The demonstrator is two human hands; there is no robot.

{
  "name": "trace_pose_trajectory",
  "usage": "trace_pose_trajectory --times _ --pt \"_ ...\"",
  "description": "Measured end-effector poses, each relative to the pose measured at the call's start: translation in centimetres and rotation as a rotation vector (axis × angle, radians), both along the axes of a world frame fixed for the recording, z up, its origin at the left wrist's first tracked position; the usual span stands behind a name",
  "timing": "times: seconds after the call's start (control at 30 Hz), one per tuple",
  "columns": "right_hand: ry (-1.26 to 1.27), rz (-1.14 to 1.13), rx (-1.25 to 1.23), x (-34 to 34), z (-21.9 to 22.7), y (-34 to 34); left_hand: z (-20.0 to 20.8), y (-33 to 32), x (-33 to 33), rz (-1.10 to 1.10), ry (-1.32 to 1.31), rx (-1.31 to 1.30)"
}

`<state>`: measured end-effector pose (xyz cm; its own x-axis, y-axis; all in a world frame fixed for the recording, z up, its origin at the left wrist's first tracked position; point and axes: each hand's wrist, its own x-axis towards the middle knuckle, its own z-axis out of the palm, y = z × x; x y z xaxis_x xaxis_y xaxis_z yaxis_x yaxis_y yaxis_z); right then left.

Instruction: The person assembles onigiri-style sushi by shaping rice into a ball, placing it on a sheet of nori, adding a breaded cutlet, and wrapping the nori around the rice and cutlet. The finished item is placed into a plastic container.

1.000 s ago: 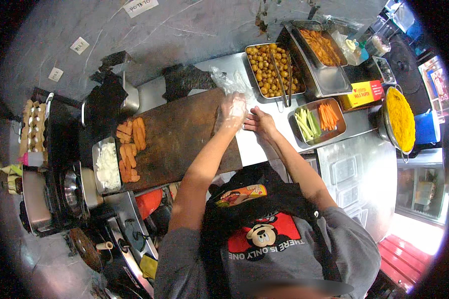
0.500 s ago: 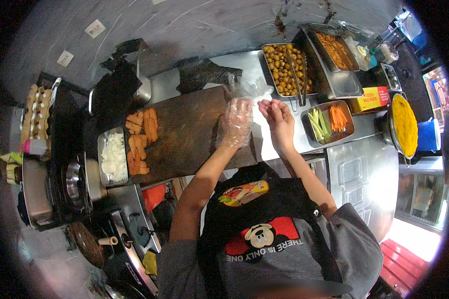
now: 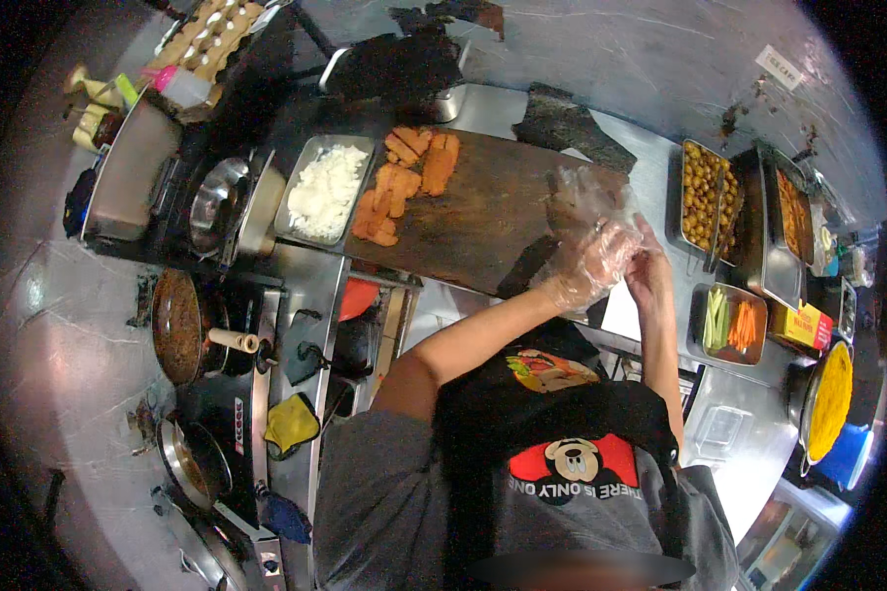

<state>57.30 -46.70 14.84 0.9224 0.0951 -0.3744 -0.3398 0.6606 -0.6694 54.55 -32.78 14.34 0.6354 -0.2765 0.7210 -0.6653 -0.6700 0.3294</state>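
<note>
My left hand (image 3: 593, 264) wears a clear, loose plastic glove, its fingers bent over the right end of the cutting board. Close against it is my right hand (image 3: 648, 274), bare, with fingers curled together at the left hand's fingertips. A crumpled clear plastic glove (image 3: 583, 189) spreads out just beyond, seemingly pinched between the hands; their exact grip is partly hidden by the shiny film. Under them lies the dark wooden cutting board (image 3: 503, 212). Browned strips of sliced food (image 3: 394, 192) lie at its left end.
Left of the board sits a tray of chopped white food (image 3: 323, 192). Rightward stand a tray of small round potatoes (image 3: 705, 197), a tray of celery and carrot sticks (image 3: 731, 325), a yellow box (image 3: 800, 325) and a bowl of yellow food (image 3: 828, 399). Pans (image 3: 182, 325) stand at lower left.
The view has turned to the left, bringing in more of the pans. My hands have come closer together, and the right hand now meets the gloved left one.
</note>
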Motion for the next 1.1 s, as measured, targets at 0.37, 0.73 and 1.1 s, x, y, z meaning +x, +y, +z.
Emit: trace_pose_trajectory --times 0.37,0.73,1.1 --pt "-0.214 0.223 0.690 0.3 0.7 2.6 2.3 1.0 -2.7 0.024 -0.012 -0.181" --pt "-0.371 0.394 0.838 2.0 3.0 4.4 4.6 -1.4 -2.1 -0.003 -0.085 -0.032" --pt "-0.196 -0.142 0.617 6.8 6.7 3.0 4.9 -2.7 -0.1 0.071 -0.036 0.002"
